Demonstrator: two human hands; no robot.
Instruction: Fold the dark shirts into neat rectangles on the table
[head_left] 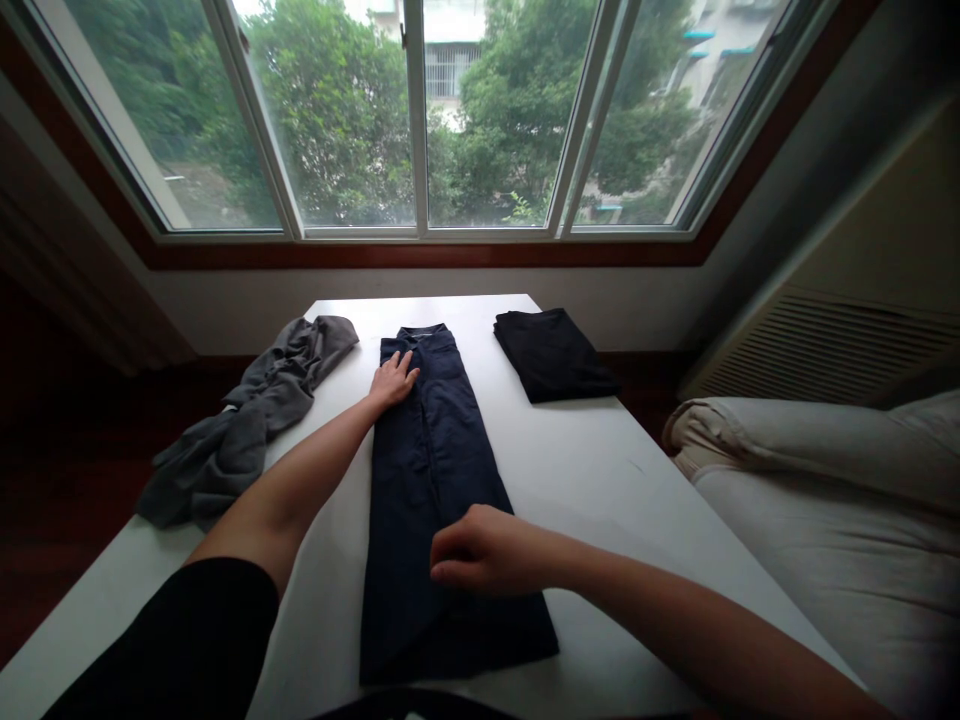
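A pair of dark navy trousers (420, 480) lies lengthwise on the white table, legs laid together, with the waistband at the far end and the hems towards me. My left hand (395, 380) rests flat on the trousers just below the waistband, its fingers spread. Over the lower legs is my right hand (491, 550), its fingers curled in and the thumb beneath them. No cloth shows between those fingers, and the fabric under them looks flat. Whether this hand touches the trousers I cannot tell.
Crumpled grey clothing (259, 420) hangs partly over the left edge of the white table (600, 480). A folded black garment (553, 353) lies at the far right. Beyond the table is a window (420, 120); a pale covered sofa (817, 500) stands at the right.
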